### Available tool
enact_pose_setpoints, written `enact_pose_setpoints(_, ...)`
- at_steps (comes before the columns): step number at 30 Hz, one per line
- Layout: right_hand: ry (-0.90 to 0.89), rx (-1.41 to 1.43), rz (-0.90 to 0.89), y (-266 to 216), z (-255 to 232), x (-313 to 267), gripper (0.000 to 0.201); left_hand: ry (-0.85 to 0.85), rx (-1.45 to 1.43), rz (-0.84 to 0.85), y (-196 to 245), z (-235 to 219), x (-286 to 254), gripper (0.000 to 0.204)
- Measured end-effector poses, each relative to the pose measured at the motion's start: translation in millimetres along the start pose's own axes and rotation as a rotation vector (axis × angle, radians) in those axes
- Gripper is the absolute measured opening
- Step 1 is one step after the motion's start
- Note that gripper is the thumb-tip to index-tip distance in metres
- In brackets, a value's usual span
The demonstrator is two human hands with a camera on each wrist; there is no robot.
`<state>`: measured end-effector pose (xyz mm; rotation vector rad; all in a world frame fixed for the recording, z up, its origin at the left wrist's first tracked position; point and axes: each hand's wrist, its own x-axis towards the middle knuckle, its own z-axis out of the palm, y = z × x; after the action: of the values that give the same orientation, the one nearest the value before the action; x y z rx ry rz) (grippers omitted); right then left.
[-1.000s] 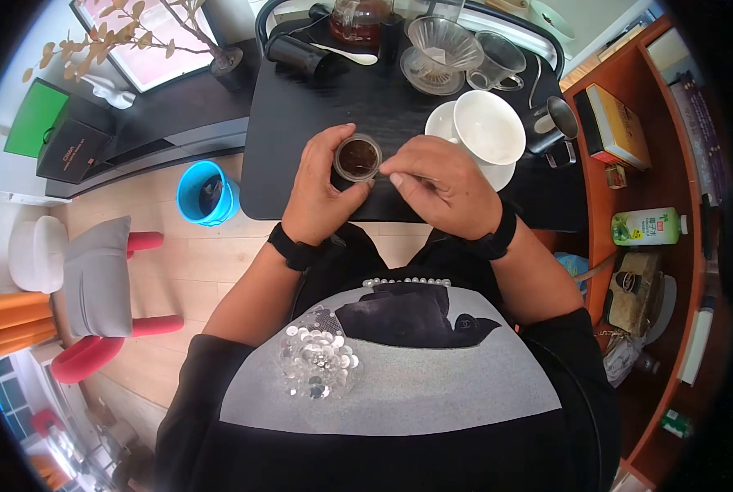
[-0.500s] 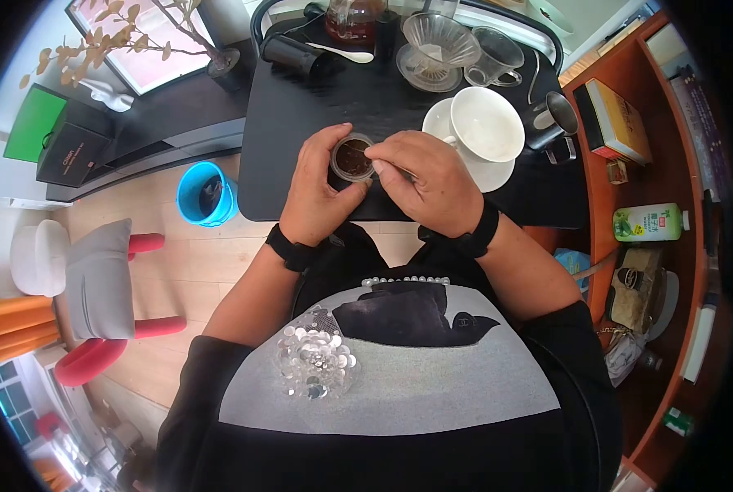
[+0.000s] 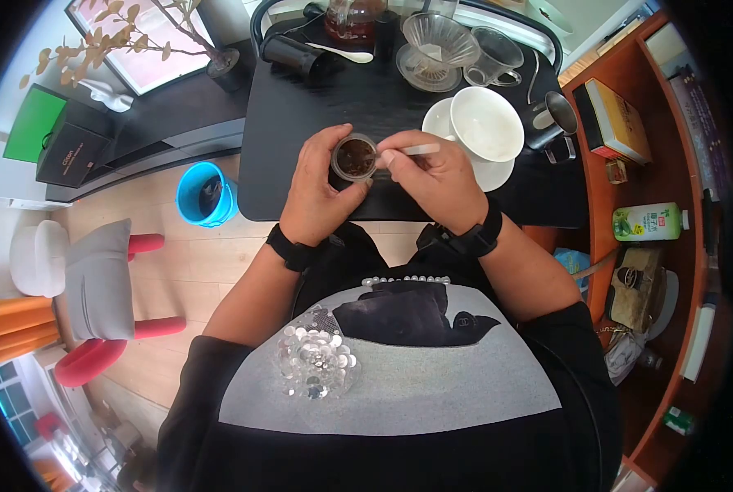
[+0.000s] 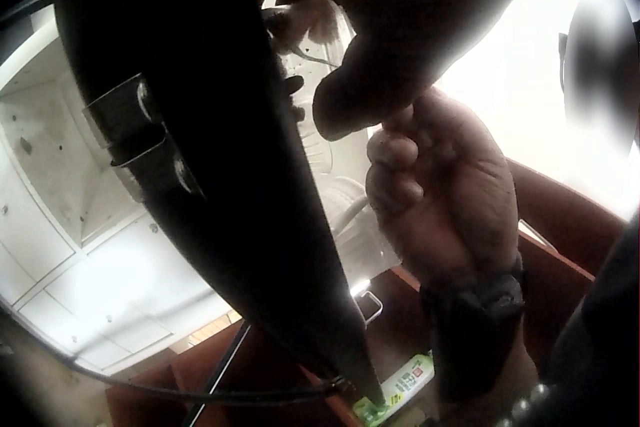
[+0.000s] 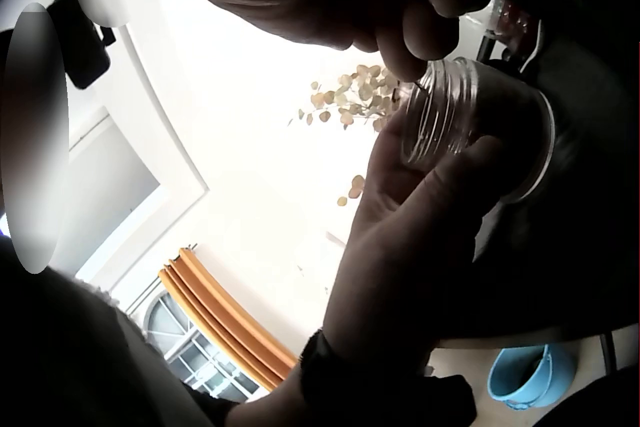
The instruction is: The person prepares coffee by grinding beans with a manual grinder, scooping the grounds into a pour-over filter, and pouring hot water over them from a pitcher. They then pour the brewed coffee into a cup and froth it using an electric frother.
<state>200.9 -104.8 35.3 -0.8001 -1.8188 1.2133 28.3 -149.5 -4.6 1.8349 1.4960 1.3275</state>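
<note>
My left hand [image 3: 319,187] grips a small clear jar [image 3: 355,174] from its left side, thumb and fingers curled round it, above the front of the black table [image 3: 280,197]. Dark brown loose contents [image 3: 354,154] show through its open mouth, and the right wrist view reveals a threaded neck [image 5: 440,112]. With thumb and fingertips my right hand [image 3: 439,187] pinches a slim utensil with a flat pale handle [image 3: 421,150], close beside the jar's right rim. Its far end is hidden by fingers and jar. Just right of that hand, a white cup [image 3: 488,123] stands on a saucer [image 3: 498,175].
Along the table's back are a black cylinder [image 3: 289,54], a white spoon [image 3: 352,56], a glass pot of reddish liquid [image 3: 352,25], a ribbed glass dripper [image 3: 440,39] and a glass mug [image 3: 495,56]. A metal pitcher [image 3: 549,119] stands right; a blue bucket [image 3: 209,215] sits on the floor.
My right hand moved left to the jar's mouth, then drew back slightly and turned, bringing the pale handle into view. My left hand keeps holding the jar nearly in place.
</note>
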Motion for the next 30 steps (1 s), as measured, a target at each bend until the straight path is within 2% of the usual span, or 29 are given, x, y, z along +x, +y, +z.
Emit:
enact_pose_setpoints(8,0.031,0.253,0.260,-1,-14,-3,0.013,0.001,0.022,-0.015,2,0,-1,0.061)
enact_pose_setpoints(11,0.023,0.343,0.262,0,-15,-7,0.011,-0.003,0.020,-0.029,2,-1,0,0.060)
enact_pose_setpoints(20,0.012,0.219,0.187,3,-17,-21,0.011,-0.014,0.049,-0.030,5,-2,1,0.058)
enact_pose_setpoints(30,0.020,0.262,0.167,4,-17,-23,0.010,-0.016,0.044,-0.021,4,-2,0,0.058)
